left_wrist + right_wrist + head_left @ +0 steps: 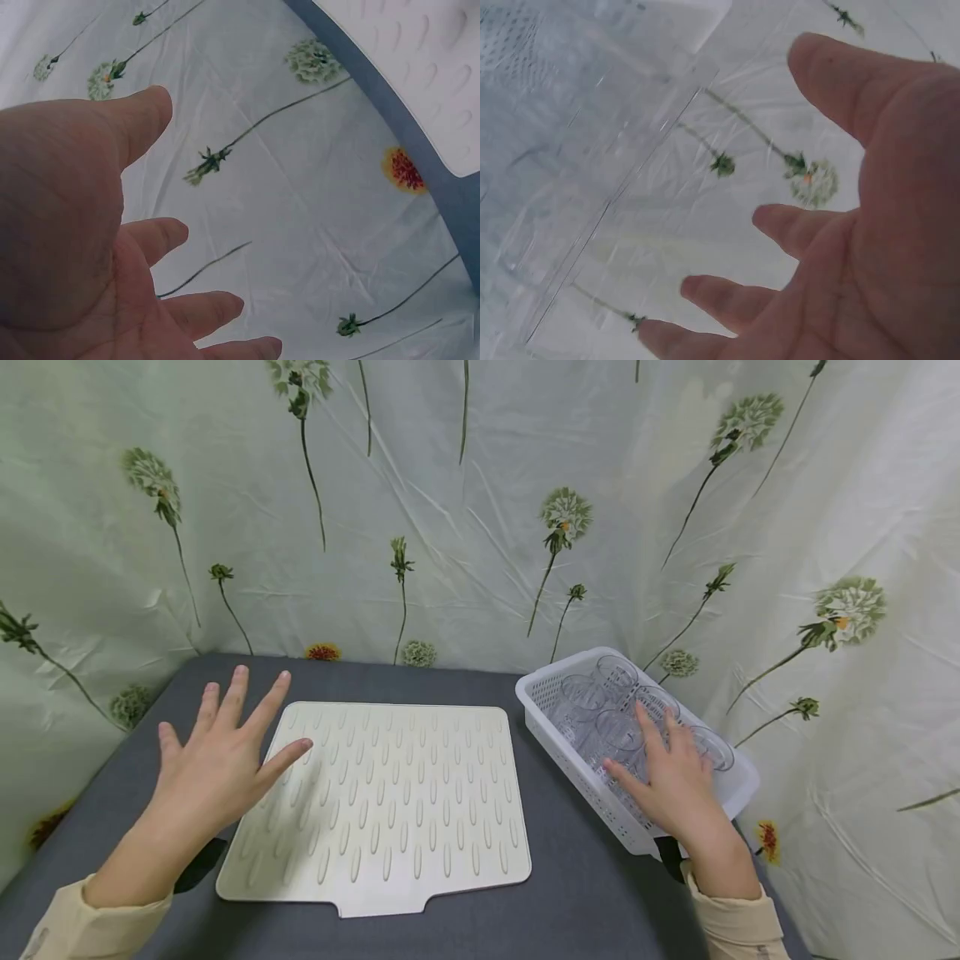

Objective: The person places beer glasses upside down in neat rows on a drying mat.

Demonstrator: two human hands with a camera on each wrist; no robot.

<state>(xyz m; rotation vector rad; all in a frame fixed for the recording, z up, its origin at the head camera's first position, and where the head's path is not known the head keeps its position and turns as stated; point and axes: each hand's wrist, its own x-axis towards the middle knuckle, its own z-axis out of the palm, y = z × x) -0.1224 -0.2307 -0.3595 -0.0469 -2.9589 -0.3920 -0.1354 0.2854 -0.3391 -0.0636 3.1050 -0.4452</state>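
Note:
Fingers spread, my left hand point(213, 768) hovers by the left edge of a cream drying board point(408, 810) with raised oval ridges. The left wrist view shows this hand point(67, 217) with nothing in it. My right hand point(678, 789) is held over a white perforated plastic basket point(573, 770), its fingers spread above several clear drinking glasses point(619, 731) that stand inside. In the right wrist view the fingers of the hand point(907, 202) are apart, and clear glassware point(577, 165) fills the left side, blurred. Part of the basket is hidden behind the right hand.
A dark grey tabletop point(562, 893) bears the board and, at its right, the slanted basket. Behind and at both sides hangs a pale curtain point(480, 527) printed with dandelions, close to the basket's far side.

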